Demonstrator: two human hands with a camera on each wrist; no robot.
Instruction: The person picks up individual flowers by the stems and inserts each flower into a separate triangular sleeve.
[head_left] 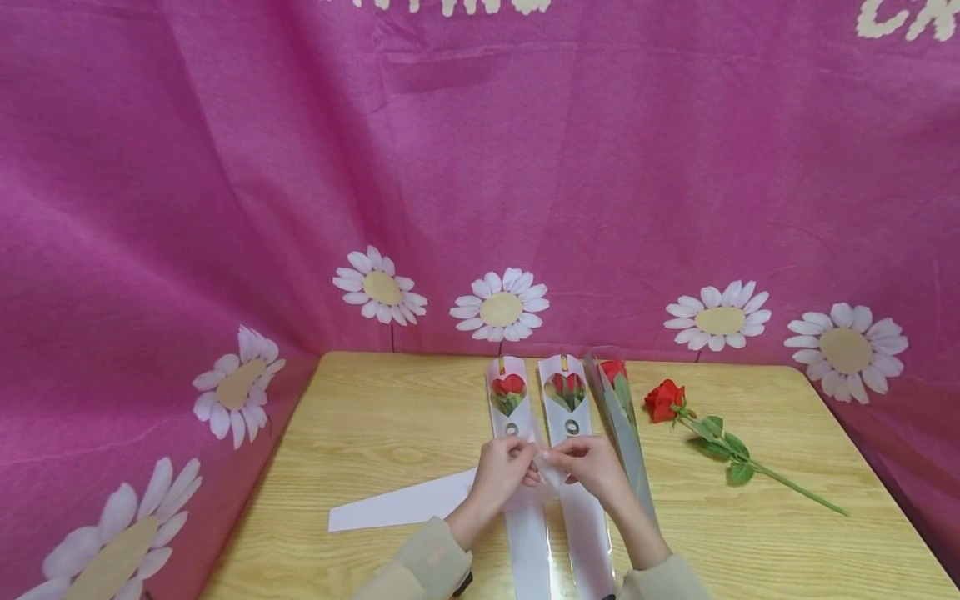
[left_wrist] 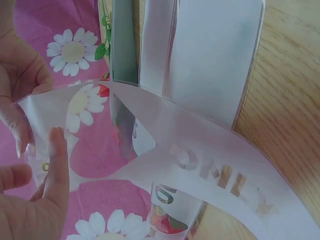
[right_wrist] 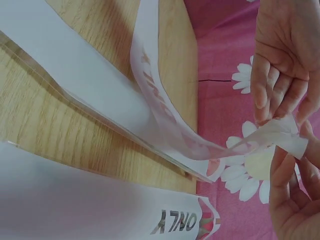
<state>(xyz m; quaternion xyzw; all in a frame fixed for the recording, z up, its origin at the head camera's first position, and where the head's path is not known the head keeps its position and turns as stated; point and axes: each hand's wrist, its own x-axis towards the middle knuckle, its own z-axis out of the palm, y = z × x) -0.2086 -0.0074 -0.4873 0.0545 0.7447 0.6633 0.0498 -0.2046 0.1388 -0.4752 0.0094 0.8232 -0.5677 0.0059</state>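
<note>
Both hands are at the wide top end of a flat white flower sleeve (head_left: 405, 502) with a clear film side. Cut into it are a heart-shaped window and the letters ONLY, plain in the left wrist view. My left hand (head_left: 501, 473) pinches one edge of that end. Opposite, the right hand (head_left: 592, 468) pinches the other edge between thumb and fingers. The sleeve (right_wrist: 175, 120) bends away from the fingertips and its narrow tail reaches left over the table. Nothing shows inside it.
Beneath the hands lie two filled white sleeves, a left one (head_left: 527, 533) and a right one (head_left: 585, 525), red roses in their heart windows. Right of them is a rose in a grey-edged clear sleeve (head_left: 626, 442), then a loose red rose (head_left: 664, 402). A pink daisy-print cloth (head_left: 600, 167) hangs behind the wooden table (head_left: 390, 417).
</note>
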